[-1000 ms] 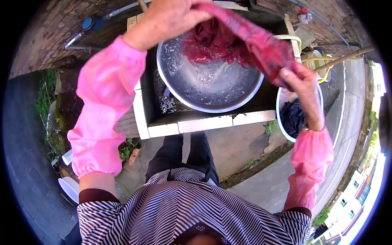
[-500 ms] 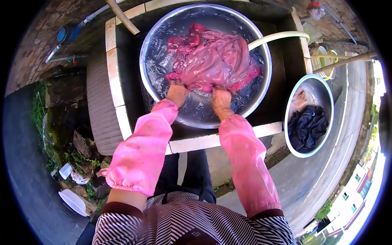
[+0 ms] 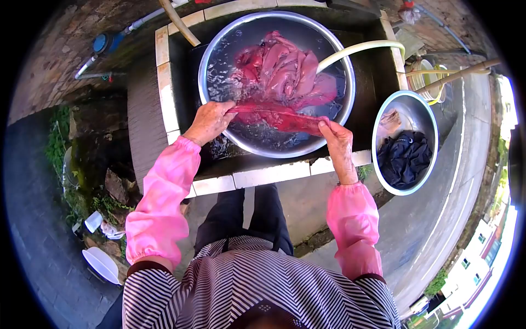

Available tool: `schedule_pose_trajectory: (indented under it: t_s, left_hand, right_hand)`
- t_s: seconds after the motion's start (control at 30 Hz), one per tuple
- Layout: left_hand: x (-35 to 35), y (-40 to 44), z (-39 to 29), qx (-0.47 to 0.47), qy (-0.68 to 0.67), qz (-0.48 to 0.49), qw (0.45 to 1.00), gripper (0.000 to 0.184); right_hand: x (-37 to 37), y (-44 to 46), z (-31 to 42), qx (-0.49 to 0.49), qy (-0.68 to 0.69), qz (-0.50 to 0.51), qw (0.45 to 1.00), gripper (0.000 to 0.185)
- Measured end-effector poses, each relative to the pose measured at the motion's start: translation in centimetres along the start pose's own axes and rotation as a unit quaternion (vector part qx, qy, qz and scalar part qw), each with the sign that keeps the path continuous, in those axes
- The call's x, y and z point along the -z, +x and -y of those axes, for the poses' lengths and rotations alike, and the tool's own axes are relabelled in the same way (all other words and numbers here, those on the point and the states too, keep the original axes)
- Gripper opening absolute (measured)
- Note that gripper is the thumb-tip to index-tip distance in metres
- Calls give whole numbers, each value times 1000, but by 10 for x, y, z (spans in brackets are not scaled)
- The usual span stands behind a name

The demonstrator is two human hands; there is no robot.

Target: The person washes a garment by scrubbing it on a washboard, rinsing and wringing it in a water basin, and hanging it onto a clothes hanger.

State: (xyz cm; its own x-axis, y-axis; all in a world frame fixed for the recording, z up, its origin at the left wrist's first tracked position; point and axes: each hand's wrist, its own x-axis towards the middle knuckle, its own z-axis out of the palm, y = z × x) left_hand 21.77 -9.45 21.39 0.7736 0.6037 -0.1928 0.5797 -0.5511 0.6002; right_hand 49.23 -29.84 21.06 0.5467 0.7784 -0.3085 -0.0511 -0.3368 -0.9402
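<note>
Cloth in wet red and pink [image 3: 298, 68] (one piece or several, I cannot tell) lies bunched in one large round metal basin [image 3: 274, 154], just beyond the two hands. Left hand [image 3: 211, 120] and right hand [image 3: 337, 141] each grasp one end of a single red stretch of it, spread between them above the basin's near part. Two shiny pink sleeve covers [image 3: 164, 192] sit below the hands. Past the right hand, one pale curved hose [image 3: 364, 50] reaches into the basin. To that hand's right stands a second, smaller metal basin [image 3: 421, 111] holding one dark crumpled garment [image 3: 406, 159] and one beige cloth [image 3: 389, 122].
</note>
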Motion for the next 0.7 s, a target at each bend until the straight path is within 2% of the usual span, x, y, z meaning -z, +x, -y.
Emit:
schedule_pose_trajectory:
  t_s: [0.07,0.13,0.17,0.3,0.37,0.43,0.5,0.6,0.7]
  left_hand:
    - [14,-11,-14,-21,-23,-10,999,13]
    - [19,-18,-18,12,-90,28,995,13]
    - [19,-17,-15,20,-117,32,992,14]
    - [38,-22,-25,71,-225,24,972,14]
    - [42,-21,-25,38,-238,3,970,15]
    - [49,-18,-29,15,-233,28,972,15]
    - [59,-12,-38,24,-284,63,956,19]
    - [73,2,-53,28,-372,101,922,22]
    - [79,17,-55,55,-417,145,896,26]
  right_hand:
    - [2,-19,-3,-21,9,14,1000,20]
    - [3,-33,-14,-31,-45,22,998,18]
    - [-7,-41,-7,-37,13,-3,999,20]
    - [-3,-48,-13,-35,5,-15,999,21]
    - [-4,-53,7,-31,13,-26,999,22]
    - [-6,-53,22,-17,4,-40,999,24]
    - [-3,-47,14,-5,36,-29,999,24]
    - [-3,-43,35,-5,15,-29,999,23]
    - [-14,-32,45,-14,97,-33,995,22]
